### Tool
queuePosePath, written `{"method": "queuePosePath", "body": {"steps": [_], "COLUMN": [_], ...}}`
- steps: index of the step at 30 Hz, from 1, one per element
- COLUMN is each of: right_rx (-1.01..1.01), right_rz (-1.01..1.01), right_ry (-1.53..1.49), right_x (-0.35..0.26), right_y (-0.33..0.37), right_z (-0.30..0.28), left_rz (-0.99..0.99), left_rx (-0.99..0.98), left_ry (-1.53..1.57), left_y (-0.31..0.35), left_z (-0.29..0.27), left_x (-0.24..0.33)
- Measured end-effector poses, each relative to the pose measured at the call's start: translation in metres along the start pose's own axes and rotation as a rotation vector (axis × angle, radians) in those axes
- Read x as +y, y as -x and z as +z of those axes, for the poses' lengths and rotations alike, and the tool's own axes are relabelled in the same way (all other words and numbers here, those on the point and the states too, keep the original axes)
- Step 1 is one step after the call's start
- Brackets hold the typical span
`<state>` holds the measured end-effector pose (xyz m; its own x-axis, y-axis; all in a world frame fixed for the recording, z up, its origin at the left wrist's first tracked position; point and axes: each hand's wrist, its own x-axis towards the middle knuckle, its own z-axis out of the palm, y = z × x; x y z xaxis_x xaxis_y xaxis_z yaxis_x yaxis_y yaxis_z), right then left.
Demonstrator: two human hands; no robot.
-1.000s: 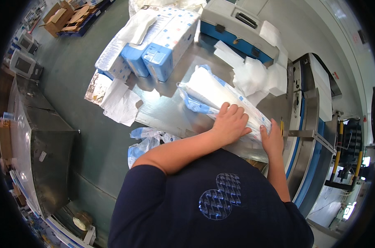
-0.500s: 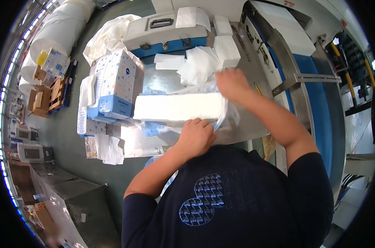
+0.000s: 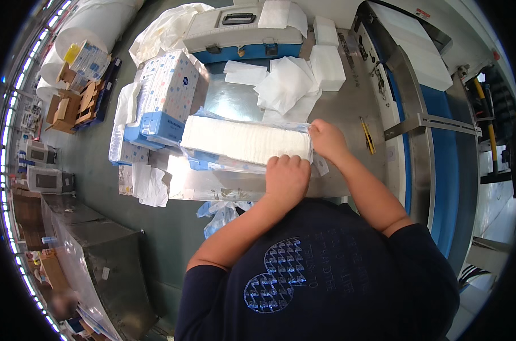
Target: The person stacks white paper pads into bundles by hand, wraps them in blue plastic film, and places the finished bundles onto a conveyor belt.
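Note:
A long stack of folded white sheets point(image 3: 241, 138) lies on the metal table, inside a clear and blue plastic bag point(image 3: 204, 161) whose film runs along its sides. At the right end of the stack, my right hand point(image 3: 328, 140) is closed in a pinch on the bag's edge. My left hand point(image 3: 289, 178) presses its curled fingers over the near side, close to the same end, gripping the bag's film there. Beyond the stack lie loose white sheets point(image 3: 283, 85), partly overlapping.
Sealed blue-and-white packs point(image 3: 164, 94) stand at the table's left. A grey-and-blue toolbox point(image 3: 241, 35) sits at the back, beside white blocks point(image 3: 328, 67). A yellow cutter knife point(image 3: 367, 136) lies to the right. Along the right side runs a machine with a blue belt point(image 3: 442, 170).
My right hand has come nearer and lower, to the bag's end. My left hand has slid right along the near side. The stack now tilts slightly, and the bag's film sits closer around it.

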<state>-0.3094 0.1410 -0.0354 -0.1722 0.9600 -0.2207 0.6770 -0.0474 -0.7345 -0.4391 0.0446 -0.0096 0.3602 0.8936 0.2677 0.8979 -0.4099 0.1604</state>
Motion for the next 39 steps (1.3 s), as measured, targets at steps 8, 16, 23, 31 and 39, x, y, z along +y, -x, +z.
{"method": "queuePosePath", "body": {"steps": [8,16,23,31,39], "right_rx": [-0.214,0.213,0.323,0.519,0.229], "right_rz": [0.664,0.236,0.017,0.064,0.171], "right_ry": [-1.442,-0.422,0.235,0.062,0.263], "right_x": [0.040,0.048,0.117,0.082,0.142], "right_y": [0.015,0.065,0.056,0.072,0.042], "right_z": [0.036,0.067,0.052,0.052,0.054], "left_rz": [0.225,0.132,-0.131,-1.052,-0.839], "left_rx": [0.146,0.139,-0.122,0.185,-0.251], "left_ry": [0.036,0.000,0.211,1.311,1.381], "left_y": [0.046,0.079,0.135,0.062,0.028], "left_z": [0.010,0.020,0.059,0.044,0.032], "left_x": [-0.043,-0.121,-0.229,-0.266,-0.253]}}
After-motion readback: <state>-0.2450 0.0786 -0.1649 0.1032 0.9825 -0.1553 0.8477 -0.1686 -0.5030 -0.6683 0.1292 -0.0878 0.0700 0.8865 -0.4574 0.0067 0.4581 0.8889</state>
